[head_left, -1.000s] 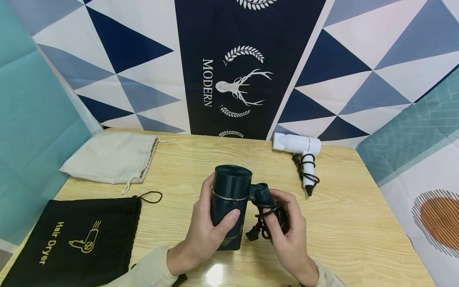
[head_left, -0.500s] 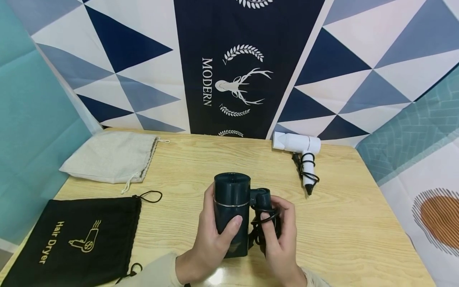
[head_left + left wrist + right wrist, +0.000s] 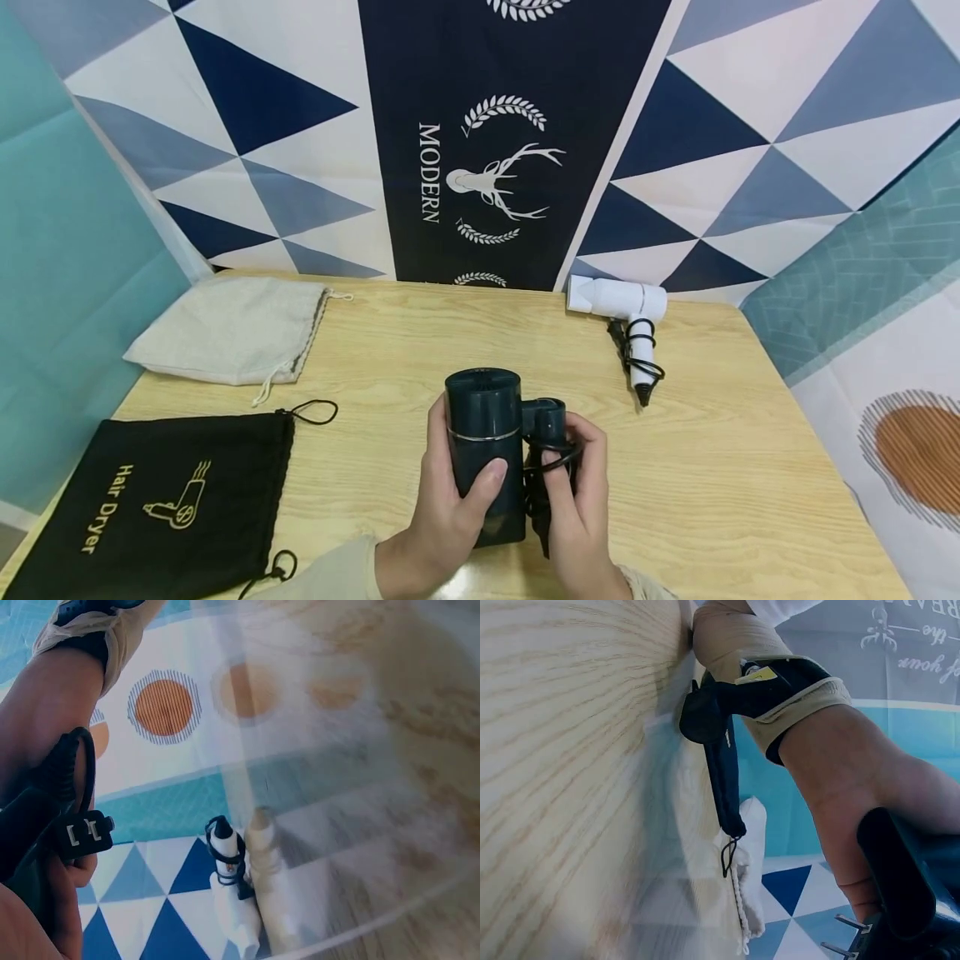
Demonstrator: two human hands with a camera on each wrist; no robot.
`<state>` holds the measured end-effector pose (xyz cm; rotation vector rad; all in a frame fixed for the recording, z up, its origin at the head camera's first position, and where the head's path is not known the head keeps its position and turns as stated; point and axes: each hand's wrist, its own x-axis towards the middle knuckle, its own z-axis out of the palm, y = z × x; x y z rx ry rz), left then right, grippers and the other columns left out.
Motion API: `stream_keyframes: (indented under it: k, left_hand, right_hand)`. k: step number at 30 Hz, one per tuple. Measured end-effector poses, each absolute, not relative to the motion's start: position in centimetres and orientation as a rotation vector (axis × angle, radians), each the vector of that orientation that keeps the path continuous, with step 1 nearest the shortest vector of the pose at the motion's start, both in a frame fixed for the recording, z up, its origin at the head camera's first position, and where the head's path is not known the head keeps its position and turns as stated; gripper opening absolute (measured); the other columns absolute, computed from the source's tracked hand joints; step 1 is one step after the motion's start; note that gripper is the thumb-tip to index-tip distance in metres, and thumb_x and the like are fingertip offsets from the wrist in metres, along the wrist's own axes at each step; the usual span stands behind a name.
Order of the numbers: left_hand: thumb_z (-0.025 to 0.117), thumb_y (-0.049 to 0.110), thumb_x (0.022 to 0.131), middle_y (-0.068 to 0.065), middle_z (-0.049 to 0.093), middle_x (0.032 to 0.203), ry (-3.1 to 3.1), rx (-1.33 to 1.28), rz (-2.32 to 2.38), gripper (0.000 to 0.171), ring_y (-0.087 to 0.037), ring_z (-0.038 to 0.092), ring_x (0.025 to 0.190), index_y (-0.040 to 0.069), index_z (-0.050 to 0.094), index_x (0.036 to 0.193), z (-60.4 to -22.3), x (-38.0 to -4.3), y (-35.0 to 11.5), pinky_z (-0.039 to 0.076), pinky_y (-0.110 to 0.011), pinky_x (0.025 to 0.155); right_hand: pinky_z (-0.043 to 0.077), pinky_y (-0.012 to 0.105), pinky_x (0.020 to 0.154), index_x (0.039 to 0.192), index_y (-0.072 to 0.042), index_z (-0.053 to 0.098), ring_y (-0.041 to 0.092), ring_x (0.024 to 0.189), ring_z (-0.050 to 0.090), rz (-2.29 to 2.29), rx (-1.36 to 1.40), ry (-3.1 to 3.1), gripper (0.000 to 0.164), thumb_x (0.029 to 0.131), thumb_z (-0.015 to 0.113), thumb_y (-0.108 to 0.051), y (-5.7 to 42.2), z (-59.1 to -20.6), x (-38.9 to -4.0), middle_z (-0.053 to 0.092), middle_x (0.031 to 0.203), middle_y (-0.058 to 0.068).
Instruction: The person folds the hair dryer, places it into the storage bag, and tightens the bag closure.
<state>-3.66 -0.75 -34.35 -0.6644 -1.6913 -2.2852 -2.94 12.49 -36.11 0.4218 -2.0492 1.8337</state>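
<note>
A dark navy hair dryer (image 3: 483, 408) is held above the near middle of the table, its barrel roughly upright. My left hand (image 3: 438, 508) grips the barrel, thumb across its front. The folding handle (image 3: 550, 421) lies close beside the barrel, and my right hand (image 3: 581, 517) grips it from the right, thumb over the wound black cord. In the left wrist view the cord's plug (image 3: 82, 834) shows near the fingers. Its metal prongs (image 3: 847, 937) appear in the right wrist view. Most fingers of both hands are hidden behind the dryer.
A white hair dryer (image 3: 615, 296) with a wrapped black cord lies at the table's back right. A black drawstring bag (image 3: 165, 517) printed "Hair Dryer" lies front left, and a beige drawstring bag (image 3: 232, 329) behind it. Patterned cloth (image 3: 307, 200) rises behind the table.
The handle has swung in toward the barrel, my right hand moving left with it. The whole dryer has come slightly down, nearer the body. The plug has gone behind it in the head view.
</note>
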Motion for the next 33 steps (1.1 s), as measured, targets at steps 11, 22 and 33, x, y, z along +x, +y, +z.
stream_keyframes:
  k: [11, 22, 33]
  left_hand:
    - [0.046, -0.003, 0.084, -0.009, 0.047, 0.121, -1.752, -0.693, -2.287, 0.062, -0.027, 0.055, 0.096, 0.006, 0.016, 0.138, -34.2, -3.9, -1.1, 0.05, -0.039, 0.076]
    - [0.05, 0.0, 0.086, -0.008, 0.051, 0.113, -1.89, -0.692, -2.26, 0.062, -0.024, 0.059, 0.088, 0.012, 0.018, 0.138, -33.6, -4.8, -2.2, 0.052, -0.038, 0.068]
    - [0.051, 0.004, 0.087, -0.014, 0.053, 0.105, -1.923, -0.616, -2.307, 0.057, -0.026, 0.061, 0.085, 0.015, 0.023, 0.135, -32.4, -6.0, -3.5, 0.053, -0.039, 0.065]
  right_hand:
    - [0.041, 0.025, 0.078, 0.131, -0.008, 0.03, 0.021, 0.093, 0.044, 1.897, 0.323, -2.127, 0.037, 0.095, 0.033, -0.001, 12.6, -36.0, -3.0, 0.043, 0.115, 0.009]
    - [0.043, 0.027, 0.079, 0.13, -0.012, 0.032, 0.021, 0.094, 0.047, 1.846, 0.396, -2.216, 0.038, 0.094, 0.037, -0.001, 13.4, -35.7, -4.0, 0.047, 0.113, 0.005]
    - [0.046, 0.03, 0.082, 0.135, -0.017, 0.03, 0.021, 0.1, 0.05, 1.916, 0.561, -2.36, 0.047, 0.092, 0.045, -0.003, 14.7, -34.2, -5.3, 0.049, 0.117, 0.005]
